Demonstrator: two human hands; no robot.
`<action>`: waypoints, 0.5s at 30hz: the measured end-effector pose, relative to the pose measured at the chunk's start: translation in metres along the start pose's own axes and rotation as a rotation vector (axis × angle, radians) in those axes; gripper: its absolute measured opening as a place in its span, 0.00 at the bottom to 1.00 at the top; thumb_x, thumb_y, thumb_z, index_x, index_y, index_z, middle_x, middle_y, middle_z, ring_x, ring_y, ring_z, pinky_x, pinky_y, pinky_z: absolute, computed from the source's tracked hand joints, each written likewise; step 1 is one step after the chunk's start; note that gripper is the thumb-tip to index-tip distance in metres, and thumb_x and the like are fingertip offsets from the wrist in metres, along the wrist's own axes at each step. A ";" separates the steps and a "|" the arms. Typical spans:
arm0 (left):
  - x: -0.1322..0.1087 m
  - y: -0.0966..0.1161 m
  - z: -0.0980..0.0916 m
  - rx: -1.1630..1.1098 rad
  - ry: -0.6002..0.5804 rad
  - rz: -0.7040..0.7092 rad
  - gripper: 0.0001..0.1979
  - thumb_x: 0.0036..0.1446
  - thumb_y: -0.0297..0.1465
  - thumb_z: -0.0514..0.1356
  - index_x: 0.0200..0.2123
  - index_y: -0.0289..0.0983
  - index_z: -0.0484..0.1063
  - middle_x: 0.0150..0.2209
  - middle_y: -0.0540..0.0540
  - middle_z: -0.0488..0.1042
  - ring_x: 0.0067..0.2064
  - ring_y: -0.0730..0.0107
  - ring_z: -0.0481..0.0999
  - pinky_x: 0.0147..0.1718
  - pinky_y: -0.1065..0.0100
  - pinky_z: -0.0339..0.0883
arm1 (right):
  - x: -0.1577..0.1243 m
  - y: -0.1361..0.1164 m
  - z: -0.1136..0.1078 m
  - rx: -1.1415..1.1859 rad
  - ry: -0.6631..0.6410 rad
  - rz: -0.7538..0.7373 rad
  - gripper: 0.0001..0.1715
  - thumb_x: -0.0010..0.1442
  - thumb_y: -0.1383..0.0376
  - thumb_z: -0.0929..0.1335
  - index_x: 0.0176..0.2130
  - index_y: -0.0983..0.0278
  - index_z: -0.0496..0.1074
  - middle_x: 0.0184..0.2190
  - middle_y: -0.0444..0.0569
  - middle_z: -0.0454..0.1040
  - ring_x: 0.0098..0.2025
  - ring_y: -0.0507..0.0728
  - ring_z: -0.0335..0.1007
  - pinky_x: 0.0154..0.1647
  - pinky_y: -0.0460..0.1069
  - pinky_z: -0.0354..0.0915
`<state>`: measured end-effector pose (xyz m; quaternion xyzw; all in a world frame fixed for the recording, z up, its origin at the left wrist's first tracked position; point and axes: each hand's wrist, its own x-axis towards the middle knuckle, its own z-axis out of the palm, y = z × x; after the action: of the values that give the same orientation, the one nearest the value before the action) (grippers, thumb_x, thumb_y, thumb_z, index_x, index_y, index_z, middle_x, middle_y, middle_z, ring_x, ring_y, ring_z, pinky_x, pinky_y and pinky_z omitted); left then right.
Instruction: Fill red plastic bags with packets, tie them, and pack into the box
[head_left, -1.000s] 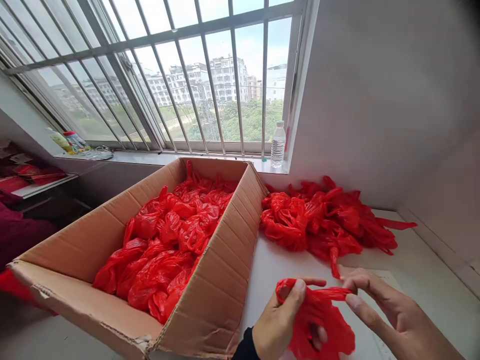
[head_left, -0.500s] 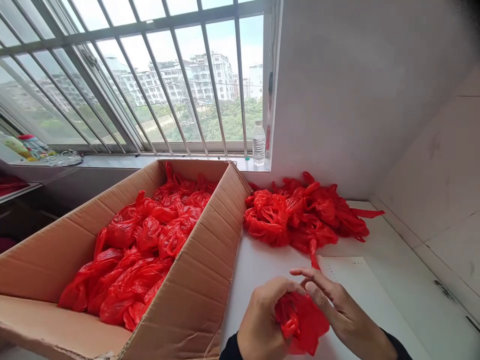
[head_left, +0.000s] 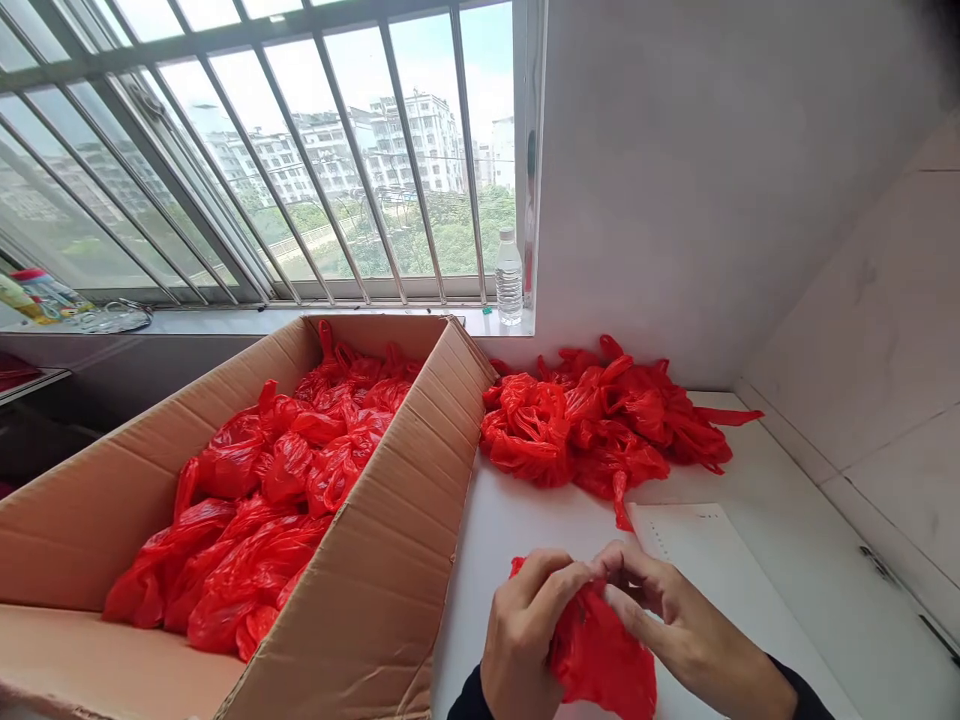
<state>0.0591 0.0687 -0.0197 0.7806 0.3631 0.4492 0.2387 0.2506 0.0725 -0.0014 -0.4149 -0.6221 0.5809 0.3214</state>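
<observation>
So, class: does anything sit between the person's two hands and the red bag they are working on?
Nothing visible does. The left hand and right hand both grip the red bag directly, above the white table.

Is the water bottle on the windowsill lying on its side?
No, the water bottle stands upright on the windowsill, at its right end next to the window frame.

A packing workroom: an open brown cardboard box (head_left: 360,560) of knotted red plastic bags (head_left: 255,500) on a white surface (head_left: 757,500), by a barred window (head_left: 300,150).
</observation>
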 end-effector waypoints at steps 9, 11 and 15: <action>-0.008 -0.011 0.003 0.138 -0.034 0.024 0.24 0.68 0.30 0.52 0.66 0.41 0.61 0.48 0.41 0.77 0.51 0.59 0.73 0.48 0.59 0.71 | -0.001 -0.007 0.004 -0.034 0.206 0.045 0.18 0.69 0.48 0.58 0.41 0.57 0.63 0.40 0.47 0.68 0.42 0.57 0.66 0.45 0.51 0.65; -0.018 -0.018 0.001 0.209 -0.002 0.032 0.24 0.69 0.31 0.50 0.67 0.40 0.60 0.54 0.41 0.75 0.60 0.57 0.67 0.55 0.57 0.68 | -0.001 0.001 0.002 -0.066 0.252 0.051 0.18 0.69 0.47 0.57 0.40 0.57 0.63 0.37 0.45 0.66 0.40 0.56 0.64 0.44 0.51 0.64; -0.053 -0.041 -0.004 0.345 0.099 -0.031 0.24 0.69 0.29 0.50 0.66 0.40 0.61 0.59 0.43 0.73 0.63 0.57 0.65 0.57 0.58 0.68 | -0.005 0.030 -0.009 -0.143 0.421 0.065 0.18 0.68 0.48 0.60 0.38 0.58 0.64 0.32 0.42 0.63 0.34 0.55 0.61 0.39 0.50 0.63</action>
<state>0.0237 0.0530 -0.0739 0.7813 0.4581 0.4143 0.0896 0.2647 0.0716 -0.0300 -0.5688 -0.5669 0.4461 0.3951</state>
